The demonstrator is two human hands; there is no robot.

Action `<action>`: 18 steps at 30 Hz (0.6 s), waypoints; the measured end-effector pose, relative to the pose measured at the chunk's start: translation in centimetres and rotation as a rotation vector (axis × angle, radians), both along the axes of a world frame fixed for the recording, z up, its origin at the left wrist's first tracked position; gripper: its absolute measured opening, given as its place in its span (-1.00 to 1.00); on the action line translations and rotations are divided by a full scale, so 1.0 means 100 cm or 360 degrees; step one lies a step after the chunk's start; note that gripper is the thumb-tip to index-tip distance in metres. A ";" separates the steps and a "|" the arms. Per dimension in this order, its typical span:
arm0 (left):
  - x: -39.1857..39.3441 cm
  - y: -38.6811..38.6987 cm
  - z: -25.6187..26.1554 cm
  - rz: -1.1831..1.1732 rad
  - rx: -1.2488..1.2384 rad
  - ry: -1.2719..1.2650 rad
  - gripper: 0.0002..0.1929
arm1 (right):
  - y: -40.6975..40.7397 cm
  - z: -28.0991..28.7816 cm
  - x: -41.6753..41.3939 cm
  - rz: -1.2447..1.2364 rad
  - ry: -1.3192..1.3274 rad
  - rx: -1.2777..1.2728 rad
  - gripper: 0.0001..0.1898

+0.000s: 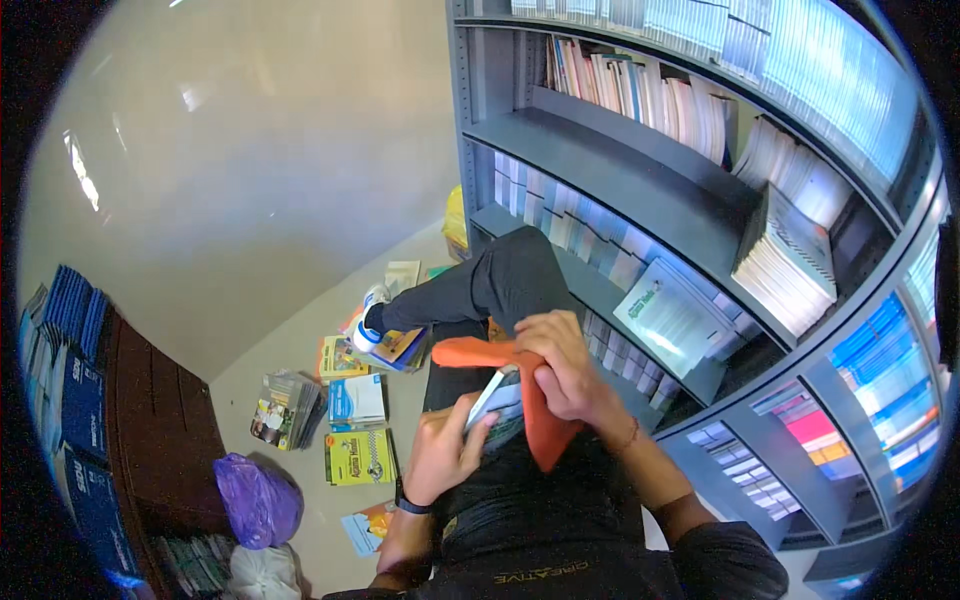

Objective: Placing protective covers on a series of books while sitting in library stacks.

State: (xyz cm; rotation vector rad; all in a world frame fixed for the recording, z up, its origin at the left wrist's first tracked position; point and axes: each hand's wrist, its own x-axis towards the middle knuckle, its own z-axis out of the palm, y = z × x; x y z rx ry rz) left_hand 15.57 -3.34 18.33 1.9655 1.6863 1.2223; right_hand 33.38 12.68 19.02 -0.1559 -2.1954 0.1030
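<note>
My left hand [450,450] grips a book [491,397] by its near edge, tilted above my lap. My right hand [559,364] is closed on an orange cloth [551,427]. One part of the cloth stretches left past the book's upper end, and another part hangs down beside the book. The book's cover is partly hidden by my left fingers and the cloth. Both hands are in front of my black shirt, close to my raised knee.
Grey metal shelves [600,161] with books rise ahead and to the right. Piles of books [360,457] lie on the floor at the left, near my shoe [367,330]. A purple plastic bag [259,499] sits beside a dark brown cabinet [165,420] with blue books on top.
</note>
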 end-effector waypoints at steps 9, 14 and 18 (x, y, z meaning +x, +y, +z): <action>0.002 0.011 -0.037 0.0007 0.0455 0.0384 -0.78 | -0.025 -0.010 -0.035 0.0016 0.0462 -0.0167 -0.86; -0.009 -0.015 -0.009 0.0234 0.0359 0.0327 -0.83 | 0.017 -0.032 -0.018 -0.0088 0.0511 -0.0278 -0.85; -0.003 0.001 -0.012 0.0112 0.0298 0.0478 -0.85 | -0.019 -0.020 -0.042 0.0010 0.0634 -0.0385 -0.86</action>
